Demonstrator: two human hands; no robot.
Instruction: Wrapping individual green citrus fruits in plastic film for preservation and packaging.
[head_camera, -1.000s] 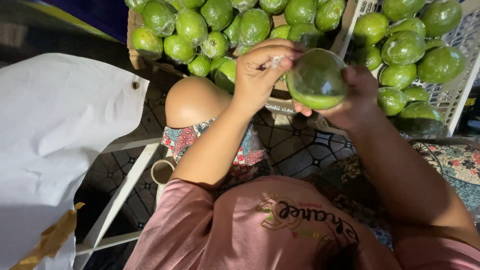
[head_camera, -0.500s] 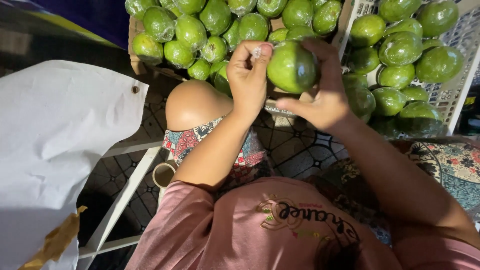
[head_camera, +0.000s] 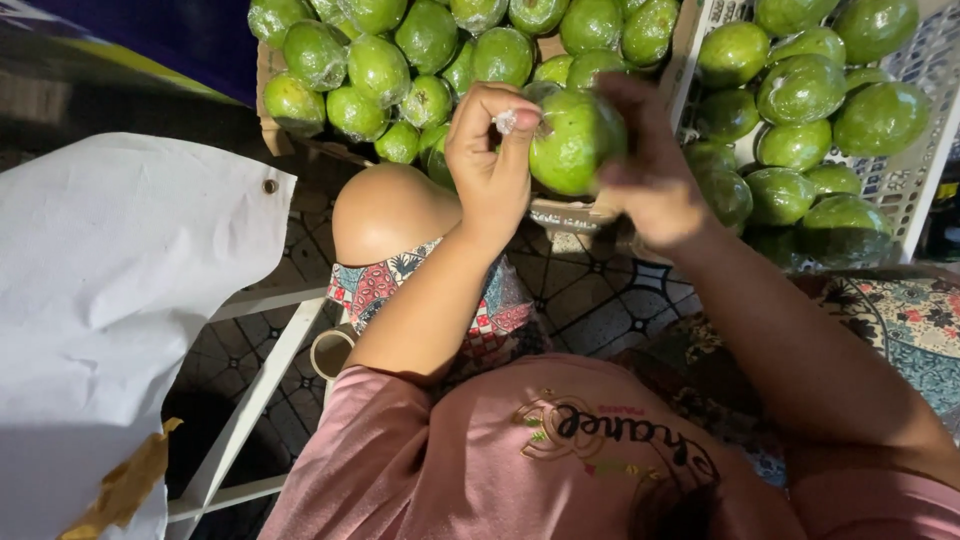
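Note:
A large green fruit (head_camera: 575, 140), wrapped in clear film, is held up in front of me. My right hand (head_camera: 650, 175) grips it from the right side and below. My left hand (head_camera: 490, 160) is at its left side, thumb and fingers pinching a small twist of the clear film (head_camera: 508, 121) at the fruit's top. Both hands hover over the near edge of a brown box (head_camera: 275, 135) of wrapped green fruits (head_camera: 378, 68).
A white plastic crate (head_camera: 925, 165) at the right holds more green fruits (head_camera: 800, 95). My bare knee (head_camera: 385, 210) and patterned shorts are below the hands. A white sheet (head_camera: 110, 290) lies at the left over a white frame (head_camera: 255, 395). The floor is dark patterned tile.
Both hands have shifted left and up with the fruit, from over the crate's edge toward the box. The left fingers now pinch the film at the fruit's top.

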